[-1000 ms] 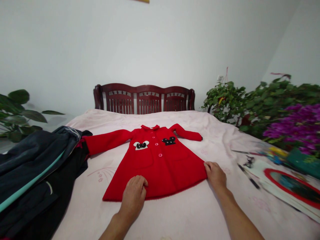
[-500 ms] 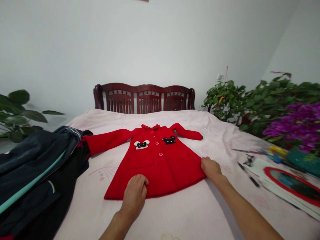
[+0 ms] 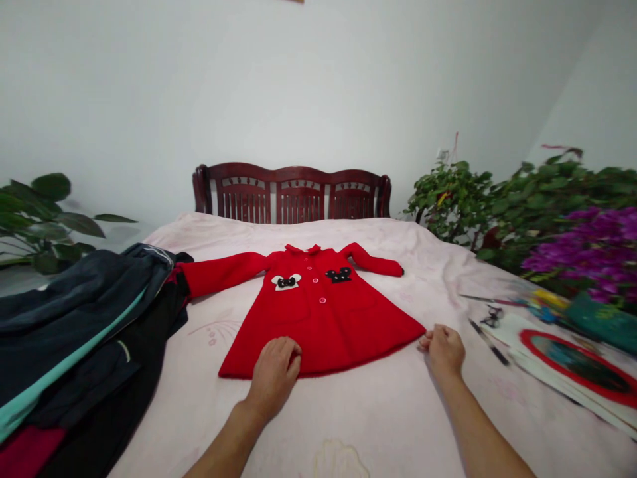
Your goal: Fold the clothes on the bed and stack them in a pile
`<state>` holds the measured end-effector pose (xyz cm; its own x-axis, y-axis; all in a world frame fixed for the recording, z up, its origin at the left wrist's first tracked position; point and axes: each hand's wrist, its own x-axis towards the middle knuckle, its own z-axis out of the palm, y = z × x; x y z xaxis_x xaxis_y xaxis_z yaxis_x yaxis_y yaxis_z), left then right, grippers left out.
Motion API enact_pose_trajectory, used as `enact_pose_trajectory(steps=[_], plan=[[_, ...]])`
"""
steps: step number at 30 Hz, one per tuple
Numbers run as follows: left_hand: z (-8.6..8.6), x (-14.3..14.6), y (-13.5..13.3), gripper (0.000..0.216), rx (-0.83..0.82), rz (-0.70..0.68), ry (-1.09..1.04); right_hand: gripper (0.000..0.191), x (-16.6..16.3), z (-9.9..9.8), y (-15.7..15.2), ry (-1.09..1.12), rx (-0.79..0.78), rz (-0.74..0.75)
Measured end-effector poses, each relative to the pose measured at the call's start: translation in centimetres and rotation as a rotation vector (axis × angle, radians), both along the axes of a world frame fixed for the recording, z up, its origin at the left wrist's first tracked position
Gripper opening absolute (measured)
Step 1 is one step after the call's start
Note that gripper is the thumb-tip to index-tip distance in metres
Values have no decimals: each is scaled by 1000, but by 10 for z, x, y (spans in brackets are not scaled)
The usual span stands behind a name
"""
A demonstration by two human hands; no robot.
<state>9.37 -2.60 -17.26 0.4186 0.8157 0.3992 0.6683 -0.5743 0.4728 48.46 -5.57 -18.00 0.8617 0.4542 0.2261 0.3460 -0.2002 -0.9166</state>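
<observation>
A red child's coat lies spread front side up on the bed, with pale buttons, a white mouse-shaped patch and a black one. Its left-hand sleeve stretches straight out, while the other bends and ends in a dark cuff. My left hand rests palm down on the hem, left of the middle; its fingertips are partly hidden. At the hem's right corner, my right hand has its fingers closed in a pinch on the cloth edge.
Dark clothes are heaped at left, touching a coat sleeve. On the right lie a red-rimmed oval mirror, a black pen-like item and small odds and ends. Potted plants and a wooden headboard border the bed.
My right hand has moved outward to the right, and the coat's right hem corner has been drawn out with it. My left hand stays on the hem. The view has shifted slightly.
</observation>
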Motion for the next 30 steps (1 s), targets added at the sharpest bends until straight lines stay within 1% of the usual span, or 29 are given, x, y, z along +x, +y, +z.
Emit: enact_pose_trajectory(steps=[1, 4, 5, 7, 8, 9, 13, 14, 16, 17, 19, 21, 24, 27, 30], plan=[[0, -2, -1, 12, 8, -25, 6, 29, -2, 0, -3, 15, 26, 8], [-3, -9, -5, 38, 17, -103, 43, 27, -9, 2, -12, 27, 51, 20], [-5, -13, -5, 45, 11, -110, 61, 28, -13, 4, -15, 0, 29, 22], [-7, -20, -5, 50, -7, -94, 91, 31, -28, 6, -20, -106, -46, 66], [-7, -24, -5, 50, -8, -79, 100, 31, -40, 7, -22, -179, -80, 126], [-6, -28, -5, 50, -2, -66, 109, 30, -55, 9, -24, -263, -98, 221], [-5, -43, -5, 46, 35, -44, 138, 18, -123, 20, -29, -669, -32, 760], [-5, -46, -4, 44, 37, -42, 141, 18, -137, 23, -29, -762, -23, 851], [-7, -48, -4, 40, 38, -39, 137, 27, -158, 27, -28, -894, -34, 950], [-8, -48, -3, 39, 42, -36, 131, 31, -164, 27, -26, -932, -49, 967], [-10, -46, -3, 36, 55, -32, 115, 32, -169, 23, -22, -972, -82, 985], [-9, -43, -2, 30, 66, -41, 95, 25, -168, 16, -17, -976, -106, 994], [-4, -37, 0, 22, 54, -43, 65, 16, -165, 8, -11, -923, -115, 985], [0, -32, 4, 25, 27, 30, 88, 16, -167, 6, -6, -866, -123, 937], [2, -27, 7, 28, -2, 105, 172, 17, -173, 9, -1, -907, -164, 886]])
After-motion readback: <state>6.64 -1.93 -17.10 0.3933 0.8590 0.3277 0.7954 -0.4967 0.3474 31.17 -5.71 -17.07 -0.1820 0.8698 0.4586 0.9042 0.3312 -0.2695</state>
